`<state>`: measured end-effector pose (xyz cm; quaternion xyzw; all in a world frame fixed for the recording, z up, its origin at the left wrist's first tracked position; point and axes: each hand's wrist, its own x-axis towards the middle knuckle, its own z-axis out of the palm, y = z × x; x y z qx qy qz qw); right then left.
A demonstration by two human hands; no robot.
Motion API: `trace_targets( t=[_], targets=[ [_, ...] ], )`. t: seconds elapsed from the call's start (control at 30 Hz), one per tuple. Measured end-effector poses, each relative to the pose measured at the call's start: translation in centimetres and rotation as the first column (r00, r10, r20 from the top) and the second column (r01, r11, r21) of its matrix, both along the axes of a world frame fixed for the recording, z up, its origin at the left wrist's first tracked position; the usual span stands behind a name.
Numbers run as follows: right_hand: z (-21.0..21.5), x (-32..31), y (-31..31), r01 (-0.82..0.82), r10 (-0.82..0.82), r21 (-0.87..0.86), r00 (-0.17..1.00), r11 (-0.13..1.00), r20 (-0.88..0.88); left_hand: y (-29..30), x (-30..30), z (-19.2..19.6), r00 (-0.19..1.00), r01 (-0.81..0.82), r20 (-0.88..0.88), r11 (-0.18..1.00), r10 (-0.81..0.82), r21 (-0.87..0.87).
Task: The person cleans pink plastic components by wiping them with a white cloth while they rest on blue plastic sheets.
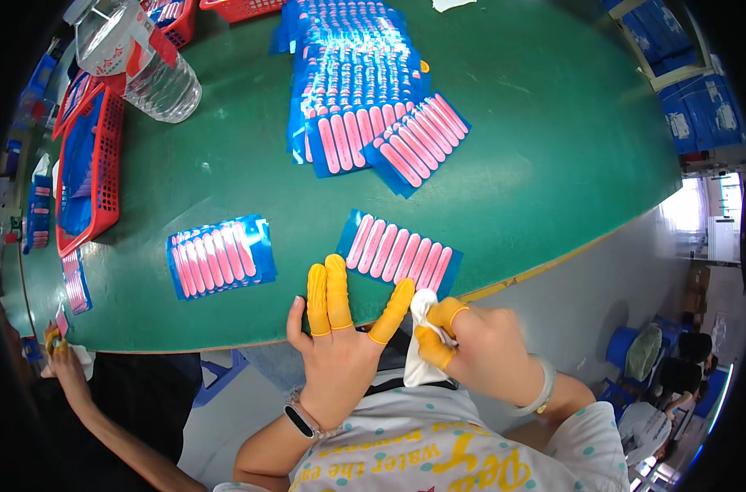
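A sheet of blue film with a row of pink rounded strips [399, 251] lies at the table's near edge. My left hand [340, 348] is open just in front of it, its yellow-capped fingers spread, their tips at the sheet's near side; whether they press on it I cannot tell. My right hand [492, 348], also in yellow finger cots, is closed on a crumpled white cloth [422, 361] beside the sheet's near right corner. To the left lies a small stack of similar pink-strip sheets [217, 261]. Farther back, another strip sheet [420, 141] lies at an angle against a large overlapping pile [357, 66].
A green table [537, 164] curves along in front of me. At the left are red baskets [106, 176] and a clear plastic bottle [164, 86]. Another person's hand [61, 357] works at the far left edge. Blue bins [697, 115] stand at the far right.
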<state>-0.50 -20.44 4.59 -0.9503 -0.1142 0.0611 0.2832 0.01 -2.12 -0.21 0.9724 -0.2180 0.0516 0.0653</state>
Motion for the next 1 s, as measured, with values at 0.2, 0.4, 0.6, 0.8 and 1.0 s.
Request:
trace_targets(
  t=[0.2,0.4,0.6,0.8,1.0],
  targets=[
    [-0.6,3.7,-2.3,0.303,-0.306,0.199,0.952,0.932,-0.015,0.1,-0.1,0.0,1.0,-0.01,0.027,0.999,0.012,-0.047],
    [-1.0,0.8,-0.5,0.283,-0.287,0.063,0.956,0.957,0.055,-0.1,0.1,-0.2,1.0,-0.018,0.009,0.999,0.018,-0.046],
    [-0.9,-0.4,-0.3,0.344,-0.278,0.392,0.936,0.853,-0.217,0.4,-0.2,-0.5,0.999,-0.046,0.005,0.998,0.046,-0.048],
    [-1.7,0.5,-1.6,0.463,-0.443,0.601,0.875,0.651,-0.195,2.1,-2.5,-0.8,0.994,-0.092,0.042,0.976,0.102,-0.199],
    [-1.7,3.0,-1.8,0.394,-0.398,0.529,0.91,0.752,-0.111,8.8,-6.8,0.1,0.892,-0.447,0.016,0.885,0.453,-0.131]
  ],
)
